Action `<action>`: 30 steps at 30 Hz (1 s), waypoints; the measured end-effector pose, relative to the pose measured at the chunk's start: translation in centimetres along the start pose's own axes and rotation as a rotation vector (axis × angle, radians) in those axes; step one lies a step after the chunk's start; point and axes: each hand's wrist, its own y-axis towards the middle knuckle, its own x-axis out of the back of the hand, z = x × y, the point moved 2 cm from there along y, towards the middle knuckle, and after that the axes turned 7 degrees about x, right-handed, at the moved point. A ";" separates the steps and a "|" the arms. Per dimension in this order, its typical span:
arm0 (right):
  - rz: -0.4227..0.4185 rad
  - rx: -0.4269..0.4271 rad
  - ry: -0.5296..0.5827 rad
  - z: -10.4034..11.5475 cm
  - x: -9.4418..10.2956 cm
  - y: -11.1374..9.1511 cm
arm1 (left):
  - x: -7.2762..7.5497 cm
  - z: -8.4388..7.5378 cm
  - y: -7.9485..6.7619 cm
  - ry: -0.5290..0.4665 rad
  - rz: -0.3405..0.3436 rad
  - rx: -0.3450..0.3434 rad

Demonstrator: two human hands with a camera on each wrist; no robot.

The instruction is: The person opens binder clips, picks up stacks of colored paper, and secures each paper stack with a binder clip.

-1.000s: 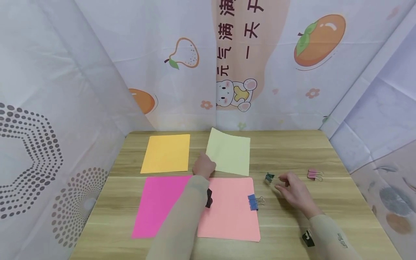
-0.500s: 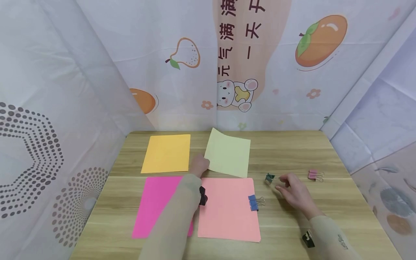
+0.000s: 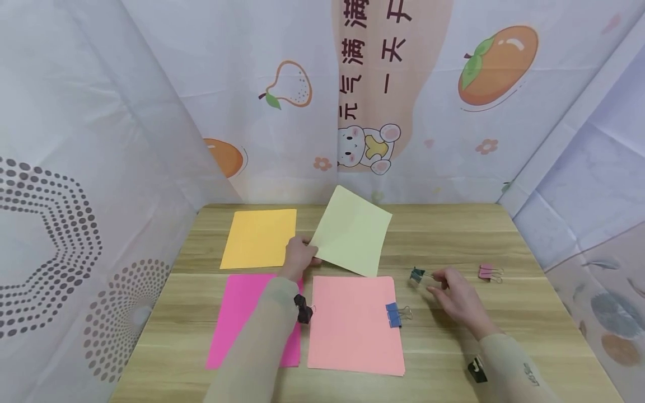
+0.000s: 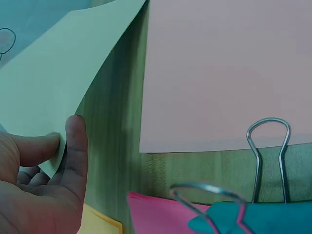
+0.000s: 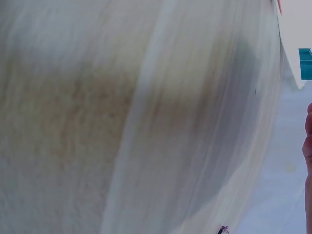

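Note:
My left hand (image 3: 298,258) pinches the near left corner of a pale yellow-green sheet of paper (image 3: 353,232). In the left wrist view the thumb presses the corner of this paper (image 4: 44,73) against the fingers, and the sheet slants up off the table. Further right, my right hand (image 3: 459,296) holds a dark green binder clip (image 3: 416,275) by its wire handles, low over the wood. Only the edge of the right hand (image 5: 308,146) enters the right wrist view. Between the hands lies a salmon-pink paper stack (image 3: 355,330), with a blue binder clip (image 3: 393,315) on its right edge.
Yellow paper (image 3: 259,238) lies back left, with magenta paper (image 3: 242,313) nearer, partly under my left forearm. A pink binder clip (image 3: 486,272) rests right of my right hand. Printed cloth (image 3: 287,140) hangs at the table's back edge. Black devices (image 3: 303,309) sit on both wrists.
My left hand has moved left and slightly back, gripping the pale sheet's corner. The sheet has turned, and its far edge has lifted higher. The right hand and its clip have stayed put.

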 end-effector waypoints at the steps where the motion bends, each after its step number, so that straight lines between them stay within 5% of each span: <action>1: 0.005 -0.005 0.000 0.0 0.0 0.0 | 0.1 -0.1 -0.2 -0.027 0.010 0.002; 10: 0.024 -0.030 0.013 0.2 0.3 0.2 | 1.1 0.4 -1.1 -0.223 0.057 0.003; 30: 0.032 -0.050 0.030 1.0 0.6 0.7 | 1.5 2.2 -3.1 -0.336 0.165 0.026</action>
